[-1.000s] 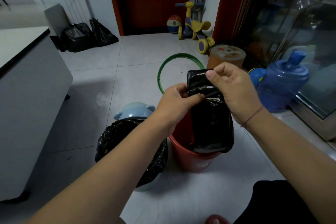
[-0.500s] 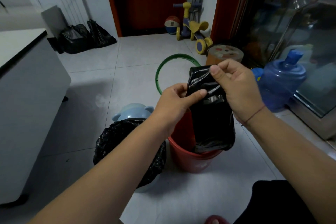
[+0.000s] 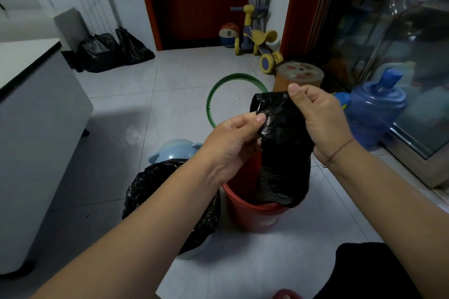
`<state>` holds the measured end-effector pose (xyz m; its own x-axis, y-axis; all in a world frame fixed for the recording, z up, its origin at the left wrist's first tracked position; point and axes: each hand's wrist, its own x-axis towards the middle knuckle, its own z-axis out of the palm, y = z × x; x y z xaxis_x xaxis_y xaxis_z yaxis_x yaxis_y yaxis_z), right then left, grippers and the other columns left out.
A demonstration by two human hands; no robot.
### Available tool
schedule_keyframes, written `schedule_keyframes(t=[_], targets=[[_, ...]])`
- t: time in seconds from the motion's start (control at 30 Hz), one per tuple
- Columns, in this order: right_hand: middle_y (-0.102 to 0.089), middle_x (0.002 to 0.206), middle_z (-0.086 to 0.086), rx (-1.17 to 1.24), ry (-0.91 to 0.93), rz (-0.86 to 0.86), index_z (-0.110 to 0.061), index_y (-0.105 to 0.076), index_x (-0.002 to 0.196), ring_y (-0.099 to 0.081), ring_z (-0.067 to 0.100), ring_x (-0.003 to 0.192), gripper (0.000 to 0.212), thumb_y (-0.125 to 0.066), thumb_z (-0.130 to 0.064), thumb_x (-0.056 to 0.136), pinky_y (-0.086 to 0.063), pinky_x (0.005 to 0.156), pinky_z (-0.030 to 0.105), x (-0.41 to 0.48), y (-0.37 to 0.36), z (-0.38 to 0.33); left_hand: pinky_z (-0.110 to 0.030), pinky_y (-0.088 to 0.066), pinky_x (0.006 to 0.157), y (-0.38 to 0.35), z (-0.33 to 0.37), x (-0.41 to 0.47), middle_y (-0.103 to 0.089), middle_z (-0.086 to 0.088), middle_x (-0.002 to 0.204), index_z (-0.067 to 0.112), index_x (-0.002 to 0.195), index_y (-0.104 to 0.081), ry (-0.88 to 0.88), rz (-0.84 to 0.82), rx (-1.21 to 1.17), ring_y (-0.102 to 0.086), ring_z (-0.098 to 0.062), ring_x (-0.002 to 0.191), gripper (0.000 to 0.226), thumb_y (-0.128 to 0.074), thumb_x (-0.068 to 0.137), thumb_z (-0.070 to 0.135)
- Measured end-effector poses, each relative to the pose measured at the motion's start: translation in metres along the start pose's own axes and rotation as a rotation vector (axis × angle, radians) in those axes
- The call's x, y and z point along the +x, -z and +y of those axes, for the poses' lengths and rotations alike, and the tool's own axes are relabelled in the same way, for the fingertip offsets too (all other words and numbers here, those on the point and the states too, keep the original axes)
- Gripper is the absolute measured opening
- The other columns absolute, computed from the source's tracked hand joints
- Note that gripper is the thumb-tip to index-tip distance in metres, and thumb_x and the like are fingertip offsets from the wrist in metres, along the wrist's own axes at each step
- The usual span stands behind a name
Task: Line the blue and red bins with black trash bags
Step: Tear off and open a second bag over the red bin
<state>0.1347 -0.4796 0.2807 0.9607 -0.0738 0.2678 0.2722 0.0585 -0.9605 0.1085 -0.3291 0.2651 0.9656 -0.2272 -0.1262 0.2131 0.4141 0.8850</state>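
Observation:
A folded black trash bag [image 3: 281,153] hangs over the red bin [image 3: 257,216], its lower end reaching the bin's mouth. My left hand [image 3: 230,145] pinches the bag's left upper edge. My right hand [image 3: 318,116] grips its top right corner between thumb and fingers. To the left stands the blue bin [image 3: 192,253], with a black bag [image 3: 150,184] lining it and draped over its rim; my left forearm hides part of it. A light blue lid [image 3: 175,149] lies on the floor behind that bin.
A green ring [image 3: 213,97] lies on the tiles beyond the bins. A blue water jug [image 3: 374,111] and a brown round stool [image 3: 300,75] stand at right by a glass door. A white cabinet [image 3: 36,141] fills the left. Two full black bags [image 3: 114,52] and a toy scooter [image 3: 257,39] sit at the back.
My hands have drawn slightly apart, spreading the bag's top edge. My left thumb has slid to the bag's left edge. The bag still hangs over the red bin.

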Motion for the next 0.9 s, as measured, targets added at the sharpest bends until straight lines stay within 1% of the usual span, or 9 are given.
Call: schedule_keyframes(t=[0.07,0.17,0.27,0.37,0.47,0.63,0.73,0.8,0.9], targets=[[-0.072,0.076,0.005,0.005,-0.053,-0.020,-0.009,-0.067,0.079,-0.068,0.016,0.073,0.034,-0.060,-0.041,0.085,-0.056,0.067,0.028,0.002,0.001,0.001,-0.020,-0.049,0.064,0.001,0.004,-0.002,-0.068,0.000,0.068,0.010,0.084,-0.069,0.023,-0.048,-0.016,-0.057,-0.008,0.059,0.011,-0.061,0.087,0.016],[-0.071,0.077,0.009,0.119,-0.195,-0.069,-0.007,-0.064,0.085,-0.069,0.018,0.076,0.051,-0.059,-0.056,0.073,-0.056,0.069,0.029,0.003,0.003,-0.001,-0.026,-0.051,0.078,0.001,0.009,-0.003,-0.065,-0.009,0.088,-0.002,0.111,-0.062,0.033,-0.044,-0.050,-0.059,-0.015,0.077,0.030,-0.055,0.091,0.020],[-0.073,0.083,0.011,0.203,-0.262,-0.177,-0.003,-0.065,0.089,-0.071,0.020,0.078,0.046,-0.064,-0.045,0.071,-0.057,0.069,0.029,0.001,0.003,-0.002,-0.027,-0.051,0.077,0.004,0.011,-0.005,-0.061,-0.012,0.095,-0.006,0.129,-0.050,0.042,-0.042,-0.080,-0.058,-0.017,0.079,0.041,-0.049,0.095,0.018],[-0.071,0.075,0.009,0.181,-0.209,-0.216,-0.001,-0.062,0.081,-0.067,0.016,0.068,0.028,-0.067,-0.026,0.071,-0.056,0.062,0.024,-0.004,-0.002,0.000,-0.028,-0.053,0.083,0.008,0.011,-0.005,-0.066,-0.010,0.094,-0.002,0.118,-0.059,0.055,-0.091,-0.060,-0.062,-0.017,0.084,0.033,-0.053,0.091,0.017],[-0.066,0.076,0.011,0.174,-0.196,-0.224,-0.004,-0.059,0.078,-0.063,0.017,0.069,0.028,-0.068,-0.030,0.071,-0.056,0.063,0.023,-0.003,-0.003,0.001,-0.034,-0.050,0.094,0.006,0.011,-0.004,-0.068,-0.013,0.106,0.001,0.112,-0.064,0.067,-0.109,-0.089,-0.063,-0.023,0.101,0.034,-0.057,0.086,0.023],[-0.068,0.090,0.020,0.150,-0.222,-0.213,0.004,-0.065,0.093,-0.066,0.026,0.080,0.049,-0.067,-0.040,0.071,-0.056,0.073,0.032,-0.004,-0.007,0.001,-0.034,-0.052,0.093,0.005,0.008,-0.001,-0.069,-0.015,0.112,0.000,0.117,-0.062,0.070,-0.116,-0.208,-0.066,-0.024,0.103,0.045,-0.061,0.082,0.028],[-0.073,0.079,0.011,0.137,-0.238,-0.235,0.003,-0.067,0.090,-0.069,0.019,0.071,0.051,-0.068,-0.044,0.069,-0.056,0.061,0.025,-0.006,-0.007,0.002,-0.032,-0.049,0.095,0.010,0.008,-0.002,-0.064,-0.014,0.111,0.001,0.117,-0.060,0.098,-0.147,-0.131,-0.063,-0.022,0.101,0.035,-0.057,0.086,0.017],[-0.071,0.073,0.009,0.096,-0.205,-0.216,0.014,-0.061,0.095,-0.066,0.018,0.064,0.067,-0.069,-0.047,0.066,-0.054,0.057,0.023,-0.006,-0.008,0.002,-0.031,-0.050,0.093,0.011,0.009,-0.003,-0.065,-0.013,0.107,0.002,0.110,-0.063,0.133,-0.183,-0.093,-0.063,-0.021,0.097,0.032,-0.059,0.082,0.018],[-0.063,0.080,0.025,0.026,-0.129,-0.188,0.021,-0.053,0.097,-0.059,0.029,0.071,0.084,-0.069,-0.055,0.063,-0.049,0.063,0.031,-0.007,-0.010,0.001,-0.031,-0.055,0.088,0.007,0.012,-0.004,-0.069,-0.013,0.104,-0.001,0.112,-0.063,0.145,-0.225,-0.060,-0.067,-0.022,0.097,0.041,-0.062,0.081,0.026]])
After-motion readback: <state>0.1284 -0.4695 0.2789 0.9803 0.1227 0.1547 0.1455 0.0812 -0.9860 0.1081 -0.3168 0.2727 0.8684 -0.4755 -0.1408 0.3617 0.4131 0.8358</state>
